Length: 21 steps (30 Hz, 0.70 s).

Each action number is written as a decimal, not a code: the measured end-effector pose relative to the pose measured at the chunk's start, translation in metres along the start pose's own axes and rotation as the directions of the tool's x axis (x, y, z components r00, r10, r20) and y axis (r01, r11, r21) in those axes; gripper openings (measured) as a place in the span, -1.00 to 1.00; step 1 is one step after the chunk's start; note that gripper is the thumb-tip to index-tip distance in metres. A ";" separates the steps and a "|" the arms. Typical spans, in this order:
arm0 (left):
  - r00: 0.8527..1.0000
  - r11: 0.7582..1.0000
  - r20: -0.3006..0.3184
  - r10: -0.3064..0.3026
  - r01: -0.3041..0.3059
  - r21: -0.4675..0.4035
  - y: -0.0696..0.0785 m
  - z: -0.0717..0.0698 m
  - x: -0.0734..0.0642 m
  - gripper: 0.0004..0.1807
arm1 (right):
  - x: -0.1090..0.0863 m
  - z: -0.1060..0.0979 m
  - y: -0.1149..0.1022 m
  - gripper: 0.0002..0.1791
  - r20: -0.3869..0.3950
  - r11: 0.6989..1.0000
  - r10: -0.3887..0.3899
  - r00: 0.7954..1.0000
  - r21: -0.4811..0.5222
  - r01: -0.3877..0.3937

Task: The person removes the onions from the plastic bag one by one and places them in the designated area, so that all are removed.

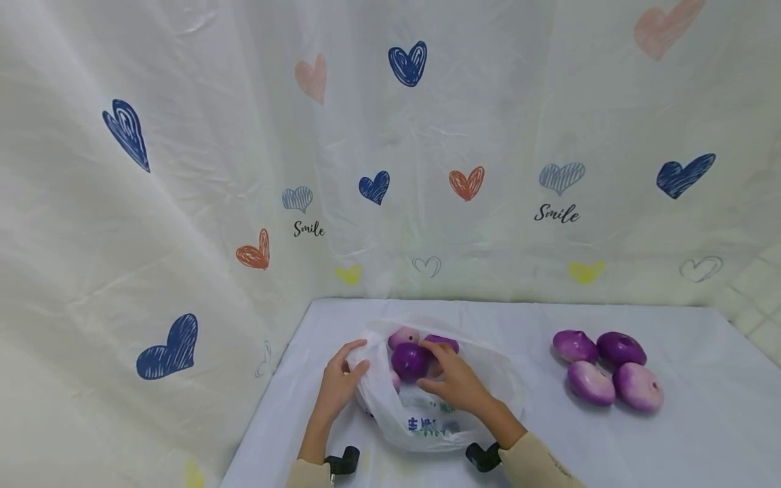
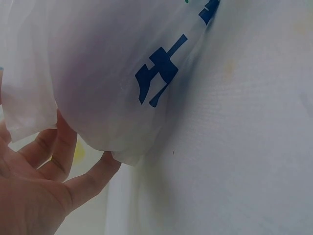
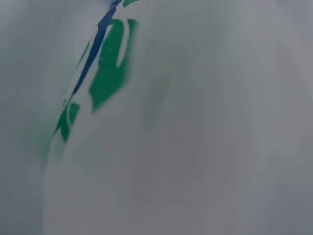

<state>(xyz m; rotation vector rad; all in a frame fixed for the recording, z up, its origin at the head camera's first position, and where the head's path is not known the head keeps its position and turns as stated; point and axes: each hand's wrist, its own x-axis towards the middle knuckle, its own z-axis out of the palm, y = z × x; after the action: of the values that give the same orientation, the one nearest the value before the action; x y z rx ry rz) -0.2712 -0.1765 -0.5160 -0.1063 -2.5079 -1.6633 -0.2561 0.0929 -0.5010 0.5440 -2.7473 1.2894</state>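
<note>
A white plastic bag (image 1: 482, 369) with blue and green print lies on its side on the table, its mouth gaping upward. My left hand (image 1: 338, 379) holds the left edge of the bag between thumb and fingers; in the left wrist view its fingers (image 2: 61, 156) reach behind the thin plastic. Inside the bag sit several purple onions. My right hand (image 1: 457, 379) reaches into the mouth, index finger and thumb spread at the right side of a dark purple onion (image 1: 409, 361). A paler onion (image 1: 403, 337) and another purple onion (image 1: 444, 341) lie behind it.
Several more onions (image 1: 590, 383) are grouped on the right of the white table (image 1: 702, 339). Behind stands a white curtain (image 1: 506, 122) printed with hearts. In the right wrist view the printed bag (image 3: 195, 147) fills the picture and hides the hand.
</note>
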 end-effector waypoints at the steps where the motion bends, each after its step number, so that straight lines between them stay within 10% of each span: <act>1: 1.000 1.000 0.001 0.000 0.000 0.000 0.000 0.000 0.000 -0.53 | 0.002 0.002 0.000 -0.17 0.004 1.000 0.008 1.000 -0.005 -0.008; 21: 1.000 1.000 0.003 0.007 -0.007 -0.013 -0.001 0.000 0.000 -0.55 | 0.022 0.028 0.007 -0.12 0.006 0.991 0.056 0.998 -0.122 -0.055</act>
<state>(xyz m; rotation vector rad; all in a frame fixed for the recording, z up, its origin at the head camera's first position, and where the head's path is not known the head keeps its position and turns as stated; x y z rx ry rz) -0.2710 -0.1767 -0.5175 -0.1187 -2.4961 -1.6789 -0.2766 0.0695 -0.5199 0.4680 -2.8445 1.1229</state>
